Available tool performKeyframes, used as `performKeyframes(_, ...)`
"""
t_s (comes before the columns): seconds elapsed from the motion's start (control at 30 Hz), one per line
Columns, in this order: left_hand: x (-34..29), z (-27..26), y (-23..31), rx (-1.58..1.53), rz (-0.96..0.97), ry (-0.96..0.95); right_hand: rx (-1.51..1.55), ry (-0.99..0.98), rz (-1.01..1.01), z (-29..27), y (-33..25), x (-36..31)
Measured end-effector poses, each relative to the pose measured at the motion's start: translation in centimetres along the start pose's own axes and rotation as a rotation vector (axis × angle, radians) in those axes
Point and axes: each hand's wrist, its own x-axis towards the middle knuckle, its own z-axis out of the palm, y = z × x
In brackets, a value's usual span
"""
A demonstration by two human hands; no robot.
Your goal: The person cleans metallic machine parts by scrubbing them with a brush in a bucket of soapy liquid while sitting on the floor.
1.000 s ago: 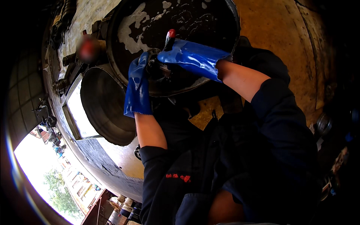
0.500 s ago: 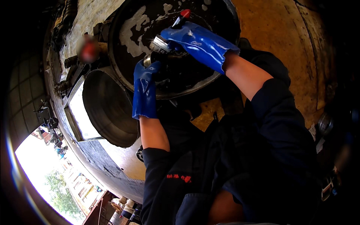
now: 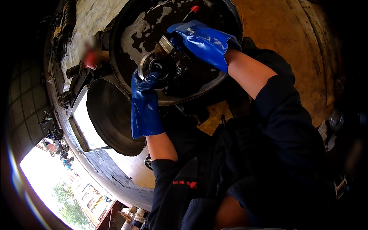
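Note:
My left hand (image 3: 145, 103), in a blue rubber glove, is closed on a ring-shaped metal part (image 3: 142, 66). The part has a shiny outer band and a dark hollow middle, and it is held tilted above dark liquid. My right hand (image 3: 203, 43), gloved the same way, grips a flat paintbrush (image 3: 166, 44) with a metal ferrule. Its red handle tip (image 3: 194, 8) sticks out past the glove. The bristles reach the part's upper edge; whether they press on it I cannot tell. Both hands are over a wide round basin (image 3: 180, 100) with foam patches on the liquid.
A second round metal vessel (image 3: 111, 119) stands left of the basin, beside a bright framed panel (image 3: 82, 119). Dark machine parts and a blurred red object (image 3: 91, 59) lie further left. A brown stained surface (image 3: 280, 46) spreads to the right.
My left hand has shifted slightly left and down, turning the ring-shaped part so its hollow middle shows. The paintbrush has tilted, bringing its bristles into view near the part.

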Motion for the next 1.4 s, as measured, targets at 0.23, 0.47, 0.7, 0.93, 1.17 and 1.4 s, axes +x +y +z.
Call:
performKeyframes(0.23,1.1,-3.8,-1.2,-0.312,-0.067,0.049,0.192,-0.084,0.548,0.0,-2.2,0.8)
performKeyframes(0.47,1.1,-6.1,-1.8,-0.261,-0.274,0.209,0.247,-0.462,0.393,2.2,-3.6,2.6)
performKeyframes(0.7,1.8,-4.4,-1.5,-0.325,-0.310,0.373,0.219,-0.434,0.392,6.3,2.3,3.5)
performKeyframes(0.93,1.9,-2.4,-1.1,0.032,-0.164,0.305,-0.036,-0.159,0.651,4.2,2.4,3.7)
performKeyframes(1.17,1.9,1.8,0.1,1.381,0.003,0.070,0.059,-0.143,0.650,4.1,0.9,4.0)
performKeyframes(1.4,1.8,1.5,-0.2,1.632,0.138,-0.191,-0.114,-0.418,0.692,4.2,-0.8,3.3)
